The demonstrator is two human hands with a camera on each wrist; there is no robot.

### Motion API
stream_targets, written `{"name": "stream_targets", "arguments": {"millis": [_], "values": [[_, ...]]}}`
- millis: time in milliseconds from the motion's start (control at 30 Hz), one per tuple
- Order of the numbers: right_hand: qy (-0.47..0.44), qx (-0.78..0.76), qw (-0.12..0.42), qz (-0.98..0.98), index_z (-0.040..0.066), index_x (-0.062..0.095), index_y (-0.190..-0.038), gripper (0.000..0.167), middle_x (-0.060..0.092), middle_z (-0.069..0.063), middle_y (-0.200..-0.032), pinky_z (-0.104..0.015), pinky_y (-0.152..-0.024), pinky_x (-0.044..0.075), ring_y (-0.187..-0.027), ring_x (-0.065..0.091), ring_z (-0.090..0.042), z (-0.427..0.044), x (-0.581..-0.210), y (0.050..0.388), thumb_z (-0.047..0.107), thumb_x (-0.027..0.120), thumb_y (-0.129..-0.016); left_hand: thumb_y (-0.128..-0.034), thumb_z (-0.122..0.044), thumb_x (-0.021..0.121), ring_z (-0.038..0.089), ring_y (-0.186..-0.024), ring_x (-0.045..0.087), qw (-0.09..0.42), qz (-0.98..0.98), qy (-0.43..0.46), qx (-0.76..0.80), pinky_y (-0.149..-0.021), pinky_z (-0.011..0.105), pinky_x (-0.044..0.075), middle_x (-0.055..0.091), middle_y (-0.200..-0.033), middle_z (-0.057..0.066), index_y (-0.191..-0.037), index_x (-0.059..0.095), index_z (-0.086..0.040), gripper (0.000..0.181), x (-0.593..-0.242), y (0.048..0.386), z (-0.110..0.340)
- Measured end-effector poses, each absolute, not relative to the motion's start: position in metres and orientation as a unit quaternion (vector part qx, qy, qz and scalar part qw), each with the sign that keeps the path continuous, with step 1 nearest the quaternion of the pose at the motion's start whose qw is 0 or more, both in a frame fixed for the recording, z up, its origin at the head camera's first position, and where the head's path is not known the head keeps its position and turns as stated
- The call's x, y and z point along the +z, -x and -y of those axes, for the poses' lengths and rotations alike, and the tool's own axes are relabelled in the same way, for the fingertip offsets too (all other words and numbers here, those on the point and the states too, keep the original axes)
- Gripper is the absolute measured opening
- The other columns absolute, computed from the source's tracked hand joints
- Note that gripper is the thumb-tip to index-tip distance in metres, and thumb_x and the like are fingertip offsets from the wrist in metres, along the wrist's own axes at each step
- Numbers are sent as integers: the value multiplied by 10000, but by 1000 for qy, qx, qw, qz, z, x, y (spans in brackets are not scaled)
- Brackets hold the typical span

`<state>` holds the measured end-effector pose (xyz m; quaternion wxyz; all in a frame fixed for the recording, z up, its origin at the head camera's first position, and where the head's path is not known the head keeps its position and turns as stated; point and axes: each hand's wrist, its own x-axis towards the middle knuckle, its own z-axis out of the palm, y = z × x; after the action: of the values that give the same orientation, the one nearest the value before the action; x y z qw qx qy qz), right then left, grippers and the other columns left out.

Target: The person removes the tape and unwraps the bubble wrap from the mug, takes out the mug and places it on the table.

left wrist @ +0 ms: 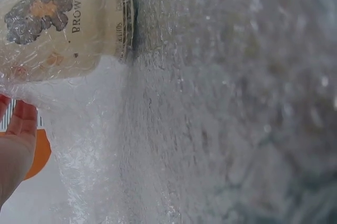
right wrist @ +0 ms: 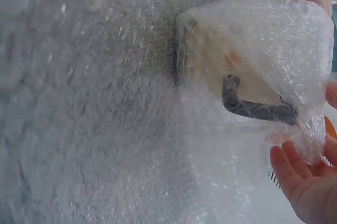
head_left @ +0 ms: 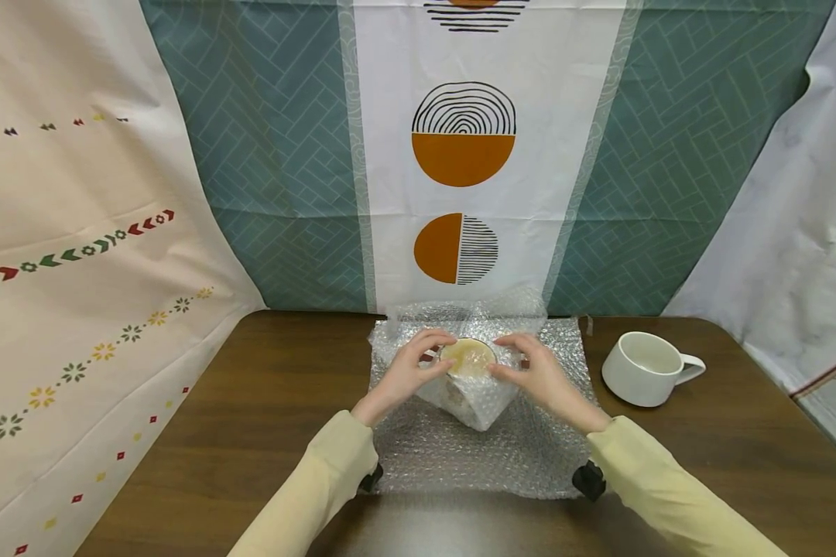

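A cream mug (left wrist: 87,32) with a printed picture, the word BROWN and a dark handle (right wrist: 258,109) stands upright on a sheet of bubble wrap (head_left: 446,456). A fold of the wrap covers its near side, and its round top (head_left: 468,357) shows from above. My left hand (head_left: 411,371) holds the wrap at the left of the mug's rim with bent fingers and thumb. On the other side, my right hand (head_left: 539,379) pinches the wrap between thumb and fingers (right wrist: 287,174). Part of the left hand is hidden in its wrist view.
To the right of the wrap, a white cup (head_left: 637,375) stands on the brown wooden table (head_left: 279,387), its handle pointing right. Behind the table hangs a patterned cloth (head_left: 453,294), and more cloth (head_left: 111,309) hangs at the left. The wrap's far edge rises against the backdrop.
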<state>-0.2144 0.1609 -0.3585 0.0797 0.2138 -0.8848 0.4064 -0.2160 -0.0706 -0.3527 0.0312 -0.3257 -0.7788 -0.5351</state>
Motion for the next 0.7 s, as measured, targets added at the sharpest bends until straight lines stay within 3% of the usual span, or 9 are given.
{"name": "stream_targets", "arguments": {"millis": [400, 700], "values": [[-244, 380, 71, 889, -3, 584, -1090, 400, 535, -94, -1098, -407, -814, 438, -1013, 499, -284, -180, -350, 209, 220, 719, -787, -873, 2, 578, 371, -1036, 441, 30, 778, 321, -540, -840, 502, 380, 436, -1226, 245, -1155, 528, 107, 306, -354, 217, 70], [-277, 336, 89, 896, 44, 606, -1043, 352, 554, -19, -1000, -364, -740, 464, -907, 522, -210, -205, -350, 197, 253, 720, -783, -876, 0, 574, 393, -1060, 426, 28, 774, 323, -544, -848, 517, 368, 434, -1225, 248, -1155, 524, 115, 306, -352, 216, 71]]}}
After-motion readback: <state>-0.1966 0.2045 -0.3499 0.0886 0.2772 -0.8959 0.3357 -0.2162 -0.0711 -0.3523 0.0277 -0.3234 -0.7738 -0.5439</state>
